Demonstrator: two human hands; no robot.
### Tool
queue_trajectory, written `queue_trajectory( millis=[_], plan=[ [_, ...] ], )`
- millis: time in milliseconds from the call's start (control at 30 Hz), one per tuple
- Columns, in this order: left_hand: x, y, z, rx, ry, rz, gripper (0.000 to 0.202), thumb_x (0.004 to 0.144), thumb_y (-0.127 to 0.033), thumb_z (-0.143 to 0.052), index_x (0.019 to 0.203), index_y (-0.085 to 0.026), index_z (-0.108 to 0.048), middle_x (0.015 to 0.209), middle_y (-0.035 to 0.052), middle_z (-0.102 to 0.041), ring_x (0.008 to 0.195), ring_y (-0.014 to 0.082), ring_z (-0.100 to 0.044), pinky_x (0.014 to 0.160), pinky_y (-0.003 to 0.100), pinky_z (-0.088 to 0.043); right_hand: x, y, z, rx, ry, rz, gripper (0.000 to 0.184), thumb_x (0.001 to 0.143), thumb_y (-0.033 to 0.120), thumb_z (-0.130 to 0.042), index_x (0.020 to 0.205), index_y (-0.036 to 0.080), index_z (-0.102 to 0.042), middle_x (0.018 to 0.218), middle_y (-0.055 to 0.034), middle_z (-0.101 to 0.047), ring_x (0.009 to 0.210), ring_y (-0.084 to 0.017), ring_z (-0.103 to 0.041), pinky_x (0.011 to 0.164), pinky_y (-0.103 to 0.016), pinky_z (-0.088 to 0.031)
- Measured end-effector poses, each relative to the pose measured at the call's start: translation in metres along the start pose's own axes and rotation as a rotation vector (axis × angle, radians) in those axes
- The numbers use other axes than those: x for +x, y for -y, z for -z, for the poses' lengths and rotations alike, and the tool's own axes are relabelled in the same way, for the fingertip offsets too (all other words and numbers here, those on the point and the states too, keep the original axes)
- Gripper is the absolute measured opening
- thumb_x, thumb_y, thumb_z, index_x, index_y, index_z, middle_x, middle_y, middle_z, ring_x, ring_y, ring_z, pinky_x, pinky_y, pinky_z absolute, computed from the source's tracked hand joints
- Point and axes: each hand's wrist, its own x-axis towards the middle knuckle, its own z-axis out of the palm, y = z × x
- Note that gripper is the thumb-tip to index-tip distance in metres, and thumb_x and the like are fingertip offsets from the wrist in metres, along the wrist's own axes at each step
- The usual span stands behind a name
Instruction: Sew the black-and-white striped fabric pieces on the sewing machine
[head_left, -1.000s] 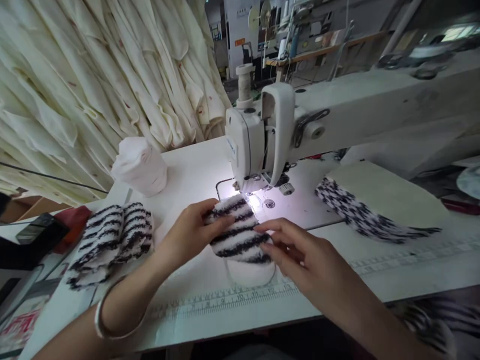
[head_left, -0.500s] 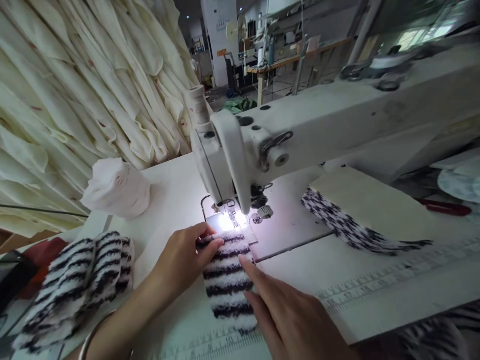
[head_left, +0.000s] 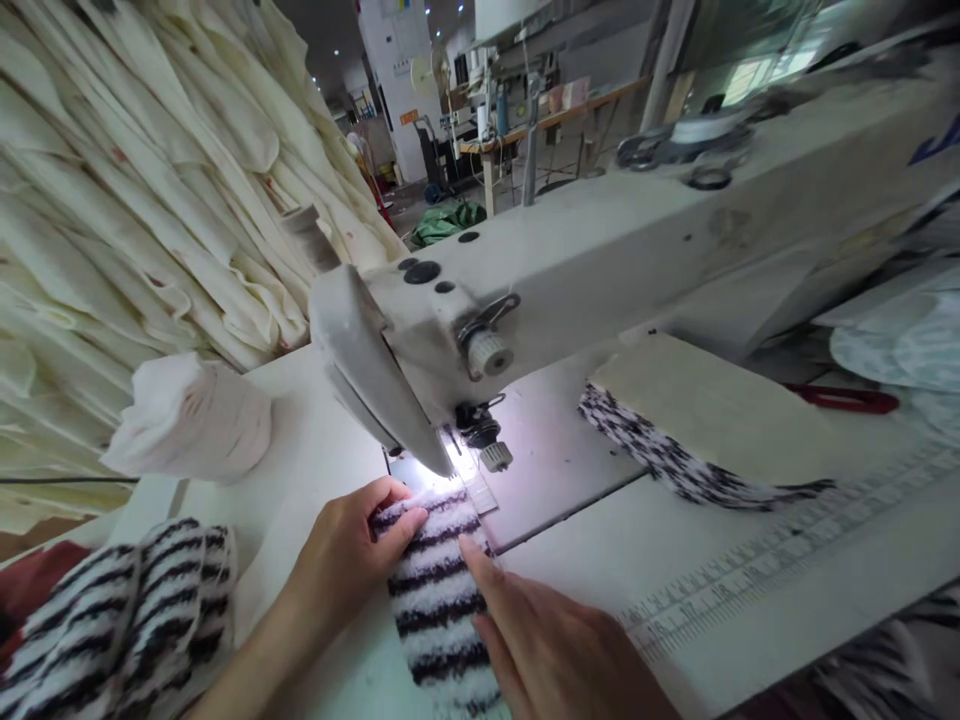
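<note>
Left hand (head_left: 345, 545) in tight here, thumb on top, fingers pinching the upper left corner of the striped fabric (head_left: 439, 610)! Right hand (head_left: 551, 640) has its index fingertip on the fabric's right side; whether that thumb grips as well, I cannot tell. The fabric lies on the worktop (head_left: 555, 585) between the front edge and the sewing machine (head_left: 405, 370), its top end right at the lit needle area. Along the front edge runs a printed ruler (head_left: 720, 590), and behind it, towards the right, sits a stack of cut pieces (head_left: 705, 410), pale side up, with a red-handled tool (head_left: 847, 398) just beyond. Over by the left edge, folded striped pieces (head_left: 120, 620); near the far left corner, a white cloth bundle (head_left: 195, 420). Cream fabric (head_left: 150, 190) hangs in folds behind!
</note>
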Motion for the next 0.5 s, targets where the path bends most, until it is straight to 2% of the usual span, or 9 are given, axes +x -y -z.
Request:
queue_trajectory(
  millis=[100,167,200,300,400,500],
  plan=[
    [-0.008,-0.001,0.005,0.22,-0.32,-0.231,0.024,0.086,-0.039,-0.058,0.098,-0.02,-0.063,0.085,0.0031,-0.067,0.071,0.0193,-0.063,0.061,0.03,-0.052,0.008,0.001,0.012,-0.09,-0.076,0.014,0.036,0.092,0.016,-0.041,0.125,0.009,-0.054,0.085,-0.0053,-0.069,0.066,-0.014,-0.064,0.052,-0.022,-0.05],
    [-0.017,-0.005,0.002,0.296,-0.479,-0.429,0.023,0.09,-0.029,-0.054,0.108,-0.016,-0.06,0.099,0.0083,-0.065,0.089,0.0209,-0.064,0.074,0.032,-0.055,0.014,0.003,0.017,-0.209,-0.153,0.061,0.035,0.091,0.01,-0.037,0.118,0.011,-0.059,0.096,-0.0077,-0.069,0.082,-0.017,-0.064,0.063,-0.026,-0.052],
    [-0.021,-0.009,-0.002,0.296,-0.498,-0.513,0.022,0.092,-0.022,-0.05,0.111,-0.015,-0.058,0.104,0.01,-0.065,0.096,0.0202,-0.063,0.082,0.032,-0.055,0.016,0.003,0.017,-0.258,-0.186,0.083,0.038,0.09,0.006,-0.033,0.114,0.012,-0.062,0.102,-0.0081,-0.069,0.091,-0.019,-0.063,0.07,-0.028,-0.052],
    [-0.029,-0.016,-0.022,0.272,-0.407,-0.639,0.03,0.093,-0.009,-0.04,0.12,-0.01,-0.053,0.116,0.014,-0.062,0.109,0.0197,-0.06,0.093,0.032,-0.054,0.018,0.004,0.009,-0.327,-0.224,0.113,0.049,0.086,0.0,-0.023,0.106,0.013,-0.066,0.113,-0.007,-0.067,0.107,-0.02,-0.057,0.083,-0.033,-0.048],
    [-0.028,-0.014,-0.039,0.28,-0.351,-0.643,0.034,0.093,-0.008,-0.038,0.125,-0.006,-0.049,0.124,0.0179,-0.058,0.118,0.024,-0.055,0.098,0.038,-0.052,0.02,0.002,-0.001,-0.345,-0.224,0.11,0.054,0.082,-0.004,-0.021,0.105,0.013,-0.067,0.113,-0.0057,-0.068,0.107,-0.018,-0.057,0.086,-0.033,-0.045],
    [-0.024,-0.007,-0.044,0.265,-0.349,-0.624,0.036,0.092,-0.007,-0.037,0.127,-0.006,-0.047,0.126,0.0186,-0.056,0.121,0.0244,-0.053,0.099,0.04,-0.052,0.026,0.0,-0.007,-0.371,-0.235,0.111,0.054,0.081,-0.005,-0.023,0.107,0.013,-0.066,0.114,-0.0046,-0.068,0.108,-0.018,-0.057,0.088,-0.034,-0.042]
  ],
)
